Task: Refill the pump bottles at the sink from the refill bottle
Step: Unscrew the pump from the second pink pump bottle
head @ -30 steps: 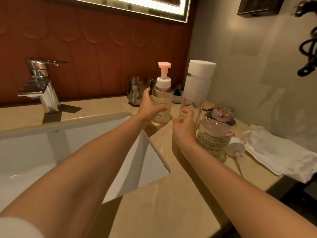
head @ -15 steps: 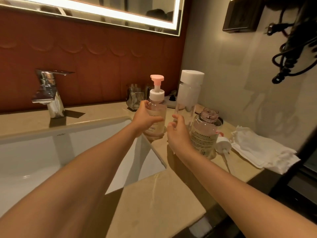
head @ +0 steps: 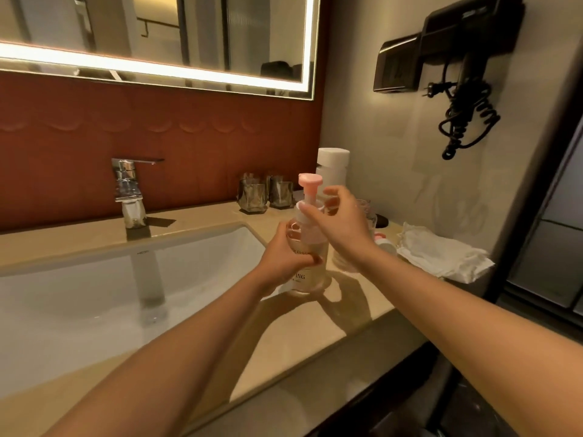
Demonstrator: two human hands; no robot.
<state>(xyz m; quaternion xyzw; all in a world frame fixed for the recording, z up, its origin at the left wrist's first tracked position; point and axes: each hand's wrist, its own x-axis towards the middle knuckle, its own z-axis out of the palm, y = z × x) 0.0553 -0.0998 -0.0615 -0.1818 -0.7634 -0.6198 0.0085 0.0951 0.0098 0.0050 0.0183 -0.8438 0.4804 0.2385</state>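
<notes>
Gripping the pump bottle [head: 307, 275] round its middle with my left hand [head: 284, 258], I pinch its white collar with the fingers [head: 307, 210] of my right hand [head: 345, 223]. It stands on the surface [head: 315, 335] just right of the sink [head: 202, 247], with the white-capped refill bottle [head: 332, 171] behind it.

A pump bottle [head: 310, 275] with a pink pump head stands on the counter [head: 284, 335], just right of the sink [head: 94, 294]. The left hand [head: 284, 260] grips its body; the right hand [head: 342, 223] pinches the white collar under the pump. A tall white-capped bottle [head: 332, 168] stands behind it. A crumpled cloth [head: 441, 253] lies to the right, with glasses [head: 252, 197] and a tap [head: 129, 190] by the back wall.
</notes>
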